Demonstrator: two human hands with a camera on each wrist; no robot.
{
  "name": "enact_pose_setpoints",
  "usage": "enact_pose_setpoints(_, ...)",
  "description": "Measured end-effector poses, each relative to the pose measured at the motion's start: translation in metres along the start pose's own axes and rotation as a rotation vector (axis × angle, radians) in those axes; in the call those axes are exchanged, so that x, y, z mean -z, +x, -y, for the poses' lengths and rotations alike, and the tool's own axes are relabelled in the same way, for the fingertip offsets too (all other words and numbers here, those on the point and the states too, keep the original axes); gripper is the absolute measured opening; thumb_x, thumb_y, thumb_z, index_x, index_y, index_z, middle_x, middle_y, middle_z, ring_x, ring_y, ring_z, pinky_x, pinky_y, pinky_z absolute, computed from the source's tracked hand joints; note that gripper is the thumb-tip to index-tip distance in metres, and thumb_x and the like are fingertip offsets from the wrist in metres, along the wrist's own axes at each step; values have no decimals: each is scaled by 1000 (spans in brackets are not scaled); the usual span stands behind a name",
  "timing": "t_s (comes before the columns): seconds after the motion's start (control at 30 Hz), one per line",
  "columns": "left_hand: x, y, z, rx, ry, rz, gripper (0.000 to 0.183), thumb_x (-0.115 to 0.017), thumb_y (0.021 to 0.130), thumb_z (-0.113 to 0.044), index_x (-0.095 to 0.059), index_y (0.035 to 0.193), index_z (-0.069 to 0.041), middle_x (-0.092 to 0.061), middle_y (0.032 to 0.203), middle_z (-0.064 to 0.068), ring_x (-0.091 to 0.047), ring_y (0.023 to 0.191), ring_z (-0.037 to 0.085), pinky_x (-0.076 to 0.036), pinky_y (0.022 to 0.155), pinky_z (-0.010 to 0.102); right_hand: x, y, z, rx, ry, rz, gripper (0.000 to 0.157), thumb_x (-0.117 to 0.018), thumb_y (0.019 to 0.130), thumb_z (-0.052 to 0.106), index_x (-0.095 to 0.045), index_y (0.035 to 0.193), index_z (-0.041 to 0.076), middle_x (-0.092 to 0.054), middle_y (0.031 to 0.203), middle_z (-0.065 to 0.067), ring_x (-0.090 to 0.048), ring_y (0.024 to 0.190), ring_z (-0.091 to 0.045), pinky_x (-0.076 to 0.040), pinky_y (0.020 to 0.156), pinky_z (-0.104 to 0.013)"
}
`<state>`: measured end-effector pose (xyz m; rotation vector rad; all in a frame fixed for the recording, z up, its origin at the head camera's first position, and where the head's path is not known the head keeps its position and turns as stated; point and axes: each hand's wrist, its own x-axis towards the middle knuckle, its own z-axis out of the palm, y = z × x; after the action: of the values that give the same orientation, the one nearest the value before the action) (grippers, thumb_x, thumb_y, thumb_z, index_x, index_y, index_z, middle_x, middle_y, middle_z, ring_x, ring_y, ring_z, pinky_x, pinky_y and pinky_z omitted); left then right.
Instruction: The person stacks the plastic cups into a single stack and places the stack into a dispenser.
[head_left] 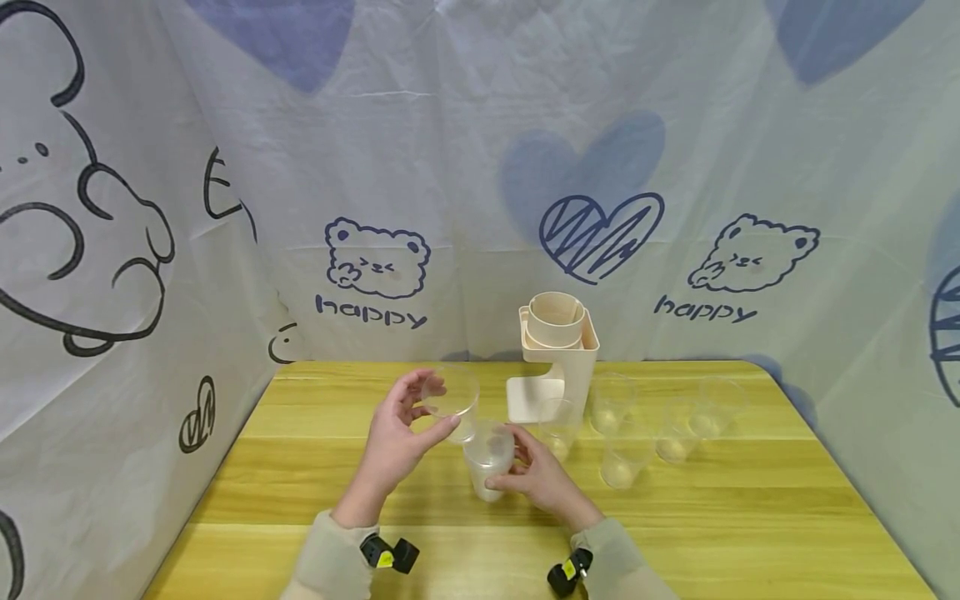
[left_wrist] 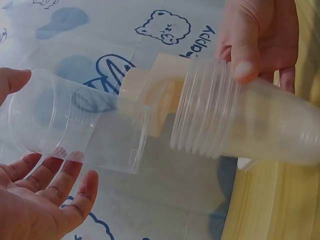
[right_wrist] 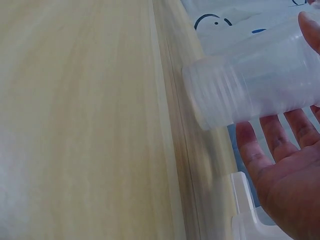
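Below, yellow wood-grain table (head_left: 720,521) under clear cups (head_left: 618,473), heart-printed hangings (head_left: 465,175) behind.

**Cropped hands, blurred cups**

In the right wrist view, cannot count the blurred stacked cups (right_wrist: 250,90), cut off at 2 o'clock. Can see only part of the right hand (right_wrist: 287,170), cropped there at 4 o'clock. Same for the left hand (left_wrist: 47,202), cropped at 8 o'clock in the left wrist view. In the head view, cannot fully trace the faint loose cups (head_left: 619,472) at 4 o'clock. Lose both sleeves (head_left: 341,558) at 5 and 7 o'clock.
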<state>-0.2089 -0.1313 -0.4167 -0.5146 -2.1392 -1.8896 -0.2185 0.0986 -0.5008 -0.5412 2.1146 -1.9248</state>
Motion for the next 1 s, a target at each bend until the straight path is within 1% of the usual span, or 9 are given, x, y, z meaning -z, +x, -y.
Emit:
enact_pose_setpoints(0.13, -6, 0, 1, -8, -9, 19, 58, -80, 80, -2, -51, 131, -5, -60, 124, 11, -57, 116, 27, -47, 94, 51, 0, 1, 0, 3, 12, 4, 75, -82, 79, 7, -42, 143, 3, -50, 137, -17, -50, 124, -36, -45, 102, -47)
enact_pose_setpoints(0.37, -13, -1, 6, 13, -5, 64, 61, -80, 81, -6, -50, 134, -5, -58, 128, 12, -58, 117, 29, -49, 95, 44, 0, 2, -1, -7, 10, 9, 75, -81, 80, 5, -41, 144, 3, -49, 138, -17, -49, 125, -36, -45, 102, -48)
enact_pose_setpoints(0.6, -15, -1, 12, 26, -3, 77, 63, -79, 82, -5, -49, 137, -2, -57, 127, 15, -58, 117, 31, -48, 98, 48, 0, 1, -2, -11, 13, 6, 76, -81, 80, 5, -40, 144, 3, -48, 139, -18, -48, 126, -38, -44, 102, -48)
enact_pose_setpoints(0.67, -16, -1, 13, 25, -1, 86, 63, -80, 82, -5, -49, 137, -3, -57, 127, 14, -59, 117, 31, -48, 98, 49, 0, 1, -2, -9, 12, 5, 76, -81, 80, 4, -40, 144, 3, -49, 138, -18, -49, 125, -38, -44, 102, -48)
enact_pose_setpoints(0.87, -18, -2, 14, 19, 3, 116, 61, -80, 81, -5, -51, 135, -5, -60, 123, 14, -59, 115, 32, -47, 99, 48, 0, 1, 0, -4, 5, 7, 73, -81, 80, 5, -42, 143, 4, -51, 135, -16, -50, 124, -36, -44, 102, -49)
enact_pose_setpoints(1.0, -19, -2, 18, 35, 15, 131, 62, -81, 80, -5, -52, 135, -5, -61, 122, 16, -59, 114, 32, -47, 99, 47, -1, 1, 0, -6, -9, 5, 72, -81, 81, 6, -43, 142, 4, -52, 134, -15, -51, 123, -36, -45, 102, -48)
